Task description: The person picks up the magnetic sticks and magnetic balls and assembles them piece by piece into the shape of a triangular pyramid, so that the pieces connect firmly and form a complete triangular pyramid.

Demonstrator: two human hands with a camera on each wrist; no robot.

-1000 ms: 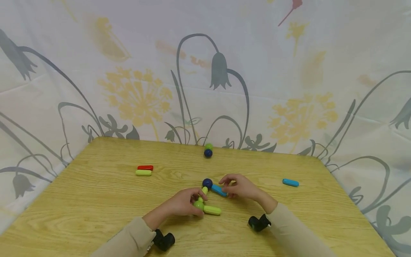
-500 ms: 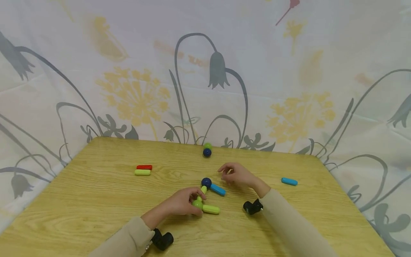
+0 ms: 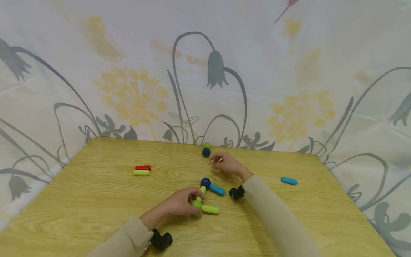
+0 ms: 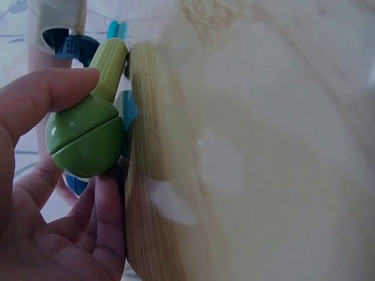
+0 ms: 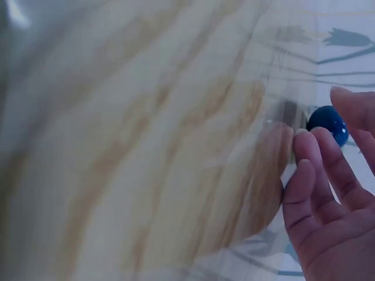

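My left hand (image 3: 182, 202) grips a green ball (image 4: 88, 137), thumb on one side and fingers on the other. A yellow-green stick (image 3: 210, 209) points right from this ball. Another yellow-green stick, partly behind my fingers, links it to a dark blue ball (image 3: 205, 183), from which a light blue stick (image 3: 217, 189) runs to the right. Toward the back, my right hand (image 3: 228, 165) holds nothing, its fingers loosely bent. Just beyond its fingertips sits a loose dark blue ball (image 5: 329, 125), with a second green ball (image 3: 207, 145) behind it.
A red stick (image 3: 143, 167) and a yellow-green stick (image 3: 141, 172) lie side by side at the left of the wooden table (image 3: 106, 200). Another light blue stick (image 3: 289, 181) lies at the right. A patterned cloth (image 3: 135, 53) hangs behind the table.
My right hand has left the joined light blue stick and moved back and slightly left, close to the loose dark blue ball. My left hand keeps its grip in nearly the same place.
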